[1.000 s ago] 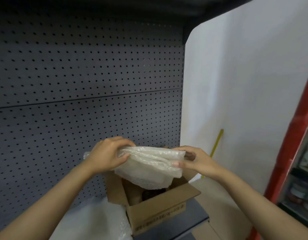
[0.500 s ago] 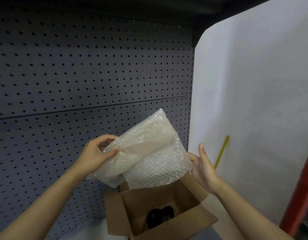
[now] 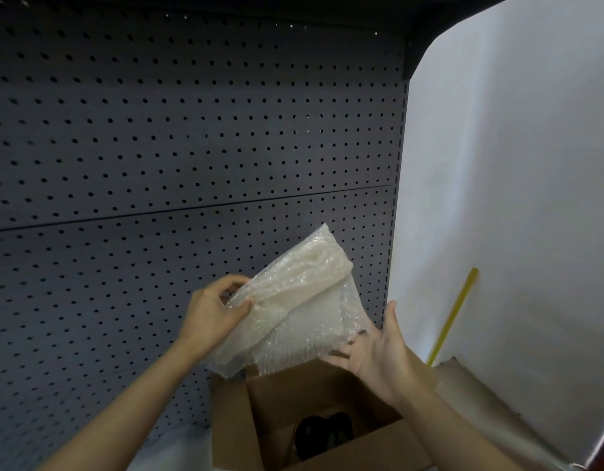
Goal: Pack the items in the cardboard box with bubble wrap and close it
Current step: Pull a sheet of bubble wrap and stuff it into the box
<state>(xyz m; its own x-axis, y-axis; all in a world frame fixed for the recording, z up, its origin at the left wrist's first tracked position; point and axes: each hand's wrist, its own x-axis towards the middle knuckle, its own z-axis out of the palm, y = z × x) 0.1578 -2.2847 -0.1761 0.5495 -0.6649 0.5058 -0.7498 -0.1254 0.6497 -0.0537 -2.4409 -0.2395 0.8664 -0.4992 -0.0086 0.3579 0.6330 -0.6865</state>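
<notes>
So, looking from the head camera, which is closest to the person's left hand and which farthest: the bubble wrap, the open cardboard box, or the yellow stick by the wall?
1. Bubble wrap: pinched in the left hand.
2. Cardboard box: below, to its right.
3. Yellow stick: far right, leaning on the white wall.

right hand (image 3: pixel 378 355) has closed in, touching the bubble wrap (image 3: pixel 300 300).

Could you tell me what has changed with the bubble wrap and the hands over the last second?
The bubble wrap went from a bunched bundle just over the cardboard box to a raised, partly unfolded sheet. The right hand let go and now reaches its lower edge with fingers spread. The left hand still pinches the wrap; the box remains open, dark items inside.
</notes>
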